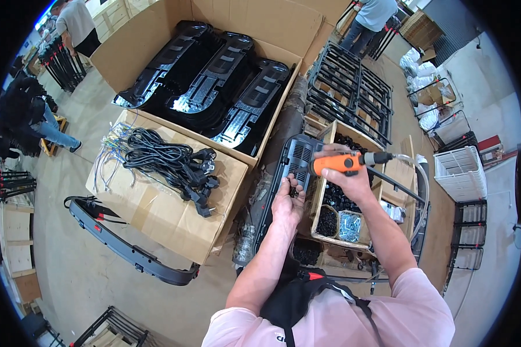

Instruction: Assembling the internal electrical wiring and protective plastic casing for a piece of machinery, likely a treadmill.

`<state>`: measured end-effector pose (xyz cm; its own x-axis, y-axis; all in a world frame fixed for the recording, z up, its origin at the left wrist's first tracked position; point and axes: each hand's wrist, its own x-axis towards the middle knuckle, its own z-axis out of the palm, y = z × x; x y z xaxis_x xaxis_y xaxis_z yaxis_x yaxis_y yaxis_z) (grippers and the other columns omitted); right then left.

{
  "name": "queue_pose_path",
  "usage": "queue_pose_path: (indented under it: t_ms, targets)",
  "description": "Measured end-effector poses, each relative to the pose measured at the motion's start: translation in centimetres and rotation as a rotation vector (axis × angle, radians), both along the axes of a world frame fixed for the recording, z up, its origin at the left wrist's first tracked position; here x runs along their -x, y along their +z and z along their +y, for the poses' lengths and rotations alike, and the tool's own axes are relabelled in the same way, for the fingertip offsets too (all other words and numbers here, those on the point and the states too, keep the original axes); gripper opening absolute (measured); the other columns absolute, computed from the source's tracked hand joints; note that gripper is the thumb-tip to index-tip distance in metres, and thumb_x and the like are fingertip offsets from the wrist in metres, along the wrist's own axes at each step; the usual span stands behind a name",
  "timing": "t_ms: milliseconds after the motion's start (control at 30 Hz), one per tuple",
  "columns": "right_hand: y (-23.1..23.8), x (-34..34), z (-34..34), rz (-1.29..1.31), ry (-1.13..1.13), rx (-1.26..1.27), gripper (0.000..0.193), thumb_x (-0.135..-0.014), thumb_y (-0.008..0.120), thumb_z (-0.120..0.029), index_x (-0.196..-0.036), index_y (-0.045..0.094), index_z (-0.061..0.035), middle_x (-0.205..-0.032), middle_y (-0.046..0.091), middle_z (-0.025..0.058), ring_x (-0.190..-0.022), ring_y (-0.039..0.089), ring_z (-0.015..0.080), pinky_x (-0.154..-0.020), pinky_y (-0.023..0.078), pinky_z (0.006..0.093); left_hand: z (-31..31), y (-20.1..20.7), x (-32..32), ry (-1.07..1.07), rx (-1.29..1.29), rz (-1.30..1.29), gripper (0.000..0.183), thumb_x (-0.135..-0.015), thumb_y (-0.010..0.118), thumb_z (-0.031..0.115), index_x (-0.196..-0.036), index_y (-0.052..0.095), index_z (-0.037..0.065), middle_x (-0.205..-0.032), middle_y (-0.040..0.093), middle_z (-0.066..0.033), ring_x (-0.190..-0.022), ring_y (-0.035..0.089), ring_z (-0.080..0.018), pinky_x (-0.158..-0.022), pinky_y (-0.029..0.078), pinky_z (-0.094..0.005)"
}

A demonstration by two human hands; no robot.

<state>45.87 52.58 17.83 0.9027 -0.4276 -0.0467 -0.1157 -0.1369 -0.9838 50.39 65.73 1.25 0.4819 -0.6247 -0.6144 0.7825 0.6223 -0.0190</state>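
Observation:
My right hand (pixel 351 180) is wrapped round an orange power screwdriver (pixel 337 163), held level above a long dark plastic housing (pixel 301 151) with a vented grille. A clear hose (pixel 415 163) runs from the tool's right end and curves down. Just below the tool, my left hand (pixel 288 202) is palm up over the housing, its fingers curled around small dark pieces (pixel 296 188) that look like screws. The tool's tip is hard to make out behind my hand.
A carton (pixel 279 113) of stacked glossy black panels stands ahead. Bundled black power cords (pixel 156 156) lie on a closed box (pixel 139 202) at left. A wooden bin (pixel 315 228) of screws and black parts is at right. People stand in the background.

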Motion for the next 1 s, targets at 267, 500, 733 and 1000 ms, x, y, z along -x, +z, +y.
queue_pose_path:
  t_ms: [267, 500, 733, 1000]
  targets:
    - [-0.6, 2.4, 0.6, -0.004, -0.054, -0.004, 0.056, -0.081, 0.081, -0.007, -0.131, 0.058, 0.0030, -0.121, 0.073, 0.0173, -0.116, 0.068, 0.0224, -0.106, 0.052, 0.0404, -0.2, 0.5, 0.3, -0.025, 0.073, -0.025, 0.027, -0.108, 0.056, 0.034, -0.119, 0.062, 0.010, -0.089, 0.060, 0.0018, -0.079, 0.057, -0.0119, -0.072, 0.052, -0.0275]
    - [-0.2, 3.1, 1.1, 0.005, -0.077, -0.007, 0.062, -0.081, 0.083, -0.014, -0.133, 0.057, 0.0040, -0.120, 0.073, 0.0157, -0.113, 0.068, 0.0214, -0.105, 0.052, 0.0388, 0.6, 0.7, 0.9, -0.027, 0.242, -0.060, 0.025, -0.109, 0.055, 0.031, -0.123, 0.062, 0.011, -0.090, 0.059, 0.0024, -0.078, 0.053, -0.0115, -0.072, 0.050, -0.0269]
    - [-1.8, 1.8, 1.4, -0.030, -0.095, 0.018, 0.062, -0.084, 0.083, -0.017, -0.135, 0.056, 0.0028, -0.123, 0.072, 0.0151, -0.114, 0.068, 0.0214, -0.105, 0.053, 0.0380, 1.1, 0.7, 1.3, -0.123, 0.155, -0.145, 0.031, -0.111, 0.047, 0.031, -0.121, 0.059, 0.005, -0.104, 0.067, -0.0080, -0.089, 0.065, -0.0216, -0.080, 0.056, -0.0341]
    - [-4.3, -1.3, 0.7, -0.033, -0.078, 0.071, 0.055, -0.086, 0.081, -0.011, -0.135, 0.057, 0.0009, -0.124, 0.071, 0.0143, -0.114, 0.067, 0.0197, -0.103, 0.054, 0.0353, 3.0, 1.7, 5.5, -0.237, 0.050, -0.200, 0.027, -0.112, 0.044, 0.026, -0.119, 0.056, 0.003, -0.113, 0.069, -0.0130, -0.092, 0.069, -0.0203, -0.082, 0.060, -0.0324]
